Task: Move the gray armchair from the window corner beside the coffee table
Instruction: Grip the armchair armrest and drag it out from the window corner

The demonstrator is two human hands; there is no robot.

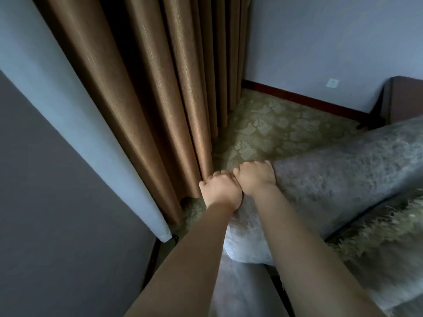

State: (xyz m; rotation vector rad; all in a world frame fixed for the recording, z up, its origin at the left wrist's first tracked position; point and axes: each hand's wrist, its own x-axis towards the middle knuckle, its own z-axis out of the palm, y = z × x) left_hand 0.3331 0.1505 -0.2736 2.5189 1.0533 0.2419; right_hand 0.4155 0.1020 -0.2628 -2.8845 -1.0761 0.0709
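Head view: a person's two bare arms reach forward and down into a room corner, both fists clenched side by side on the top edge of the gray armchair. The left hand closes over the corner of the upholstered back nearest the curtain, fingers curled over the far side and out of sight. The right hand touches it, knuckle to knuckle, and is wrapped on the same plush edge. The armchair fills the lower right of the frame, its gray velvety fabric running away toward the right, with a shaggy throw lying across its seat. It stands in the corner, just beside the long brown curtain that hangs to the floor at left. Patterned green carpet shows beyond the hands, bounded by a dark red baseboard along a pale blue wall bearing a white socket. A dark wooden piece of furniture stands at the far right.
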